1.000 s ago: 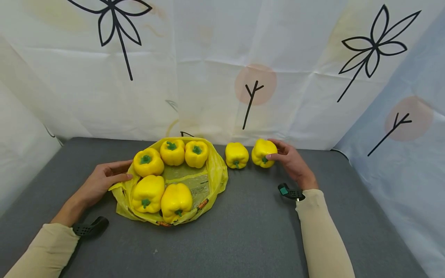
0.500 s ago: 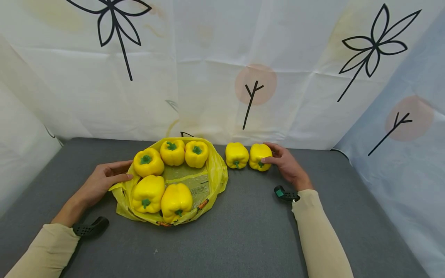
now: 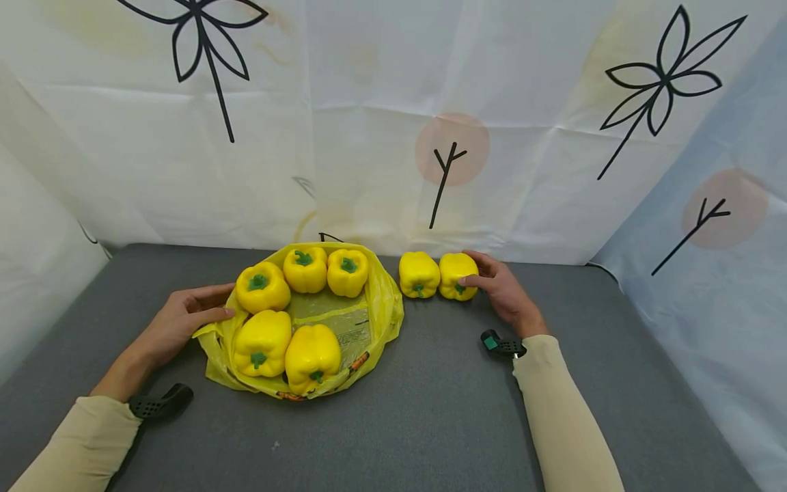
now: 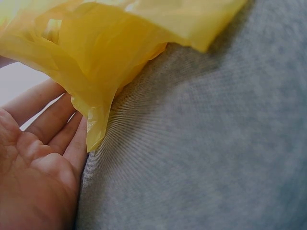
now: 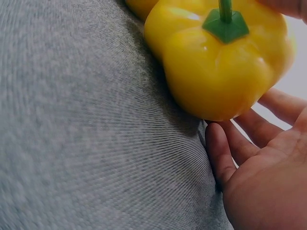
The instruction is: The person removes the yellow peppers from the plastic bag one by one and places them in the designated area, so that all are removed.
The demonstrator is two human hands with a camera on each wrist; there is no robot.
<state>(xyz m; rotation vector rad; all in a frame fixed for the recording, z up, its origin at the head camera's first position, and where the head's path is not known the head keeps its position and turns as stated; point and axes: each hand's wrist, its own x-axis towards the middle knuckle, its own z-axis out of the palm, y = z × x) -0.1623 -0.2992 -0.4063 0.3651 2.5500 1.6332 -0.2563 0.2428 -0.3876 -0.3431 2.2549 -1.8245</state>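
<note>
My left hand [image 3: 189, 314] rests against the left side of a yellow plastic bag [image 3: 386, 301]. Its fingers lie fairly straight along the outside of the bag, as the left wrist view shows. Several yellow bell peppers [image 3: 263, 342] with green stems sit in the open bag. Right of the bag, one yellow bell pepper [image 3: 419, 275] lies on the grey table. Beside it is another yellow bell pepper [image 5: 216, 72], which my right hand [image 3: 501, 290] holds with the thumb in front and the fingers around its far side. These two peppers lie side by side, stems towards me.
The grey table [image 3: 393, 437] reaches back to a white cloth backdrop [image 3: 369, 171] printed with black leaf shapes. A pale blue cloth [image 3: 725, 328] hangs along the right edge. Dark bands [image 3: 505, 344] are on both wrists.
My right hand has moved left with its bell pepper, bringing it close beside the other one outside the bag. The left hand and the bag have stayed in place.
</note>
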